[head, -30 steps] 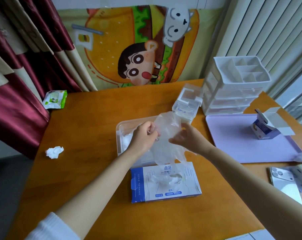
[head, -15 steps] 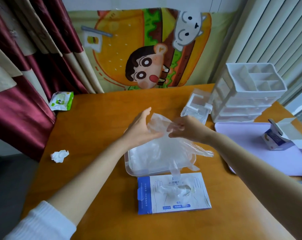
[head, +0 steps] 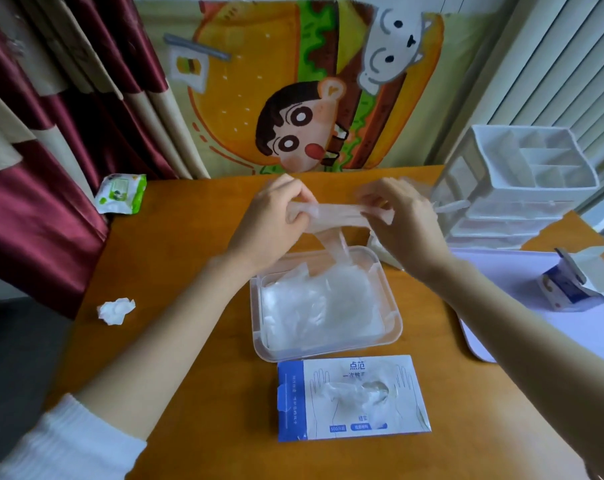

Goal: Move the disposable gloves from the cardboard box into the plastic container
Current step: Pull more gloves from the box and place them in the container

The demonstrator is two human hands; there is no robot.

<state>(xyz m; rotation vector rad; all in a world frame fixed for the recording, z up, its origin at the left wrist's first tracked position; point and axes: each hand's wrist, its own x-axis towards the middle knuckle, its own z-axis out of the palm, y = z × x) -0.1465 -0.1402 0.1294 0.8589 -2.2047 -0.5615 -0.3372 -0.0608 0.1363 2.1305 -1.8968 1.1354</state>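
While left hand [head: 276,220] and right hand [head: 402,221] pinched the disposable glove [head: 338,216] stretched sideways between them, the plastic container [head: 396,327] sat just below.

both hands, left hand [head: 271,221] and right hand [head: 402,220], pinch a clear glove [head: 338,216] stretched above the plastic container [head: 394,327], cardboard box [head: 352,398] just in front
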